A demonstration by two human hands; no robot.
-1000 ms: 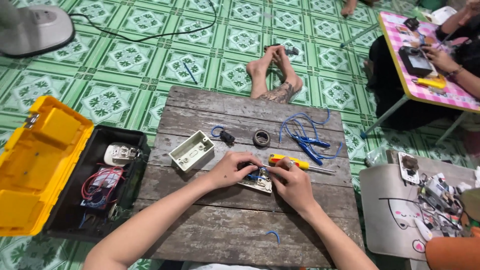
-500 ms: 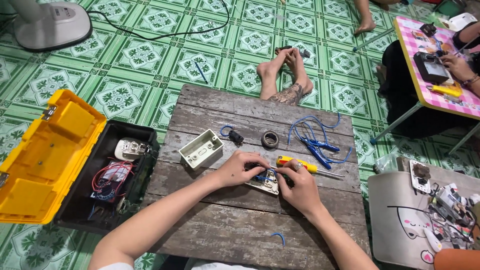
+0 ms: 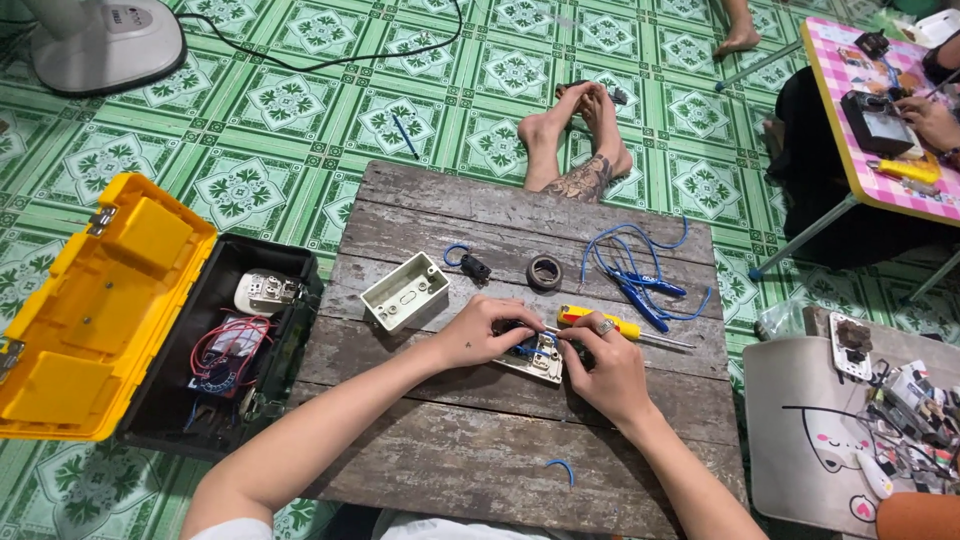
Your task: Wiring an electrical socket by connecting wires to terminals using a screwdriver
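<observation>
On a weathered wooden board lies a white socket plate with blue wires in its back. My left hand grips its left side, fingers curled over the wires. My right hand pinches its right edge, a ring on one finger. A yellow-handled screwdriver lies just beyond my right hand. A white mounting box sits open-side up to the left of my left hand.
A roll of black tape, a small black part, blue pliers and loose blue wire lie further back. An open yellow-lidded toolbox stands left. Another person's bare feet rest beyond the board. Low tables stand right.
Both hands stay on the socket plate with only small finger shifts. The camera has tilted, so the board and toolbox sit slightly lower and further right in view.
</observation>
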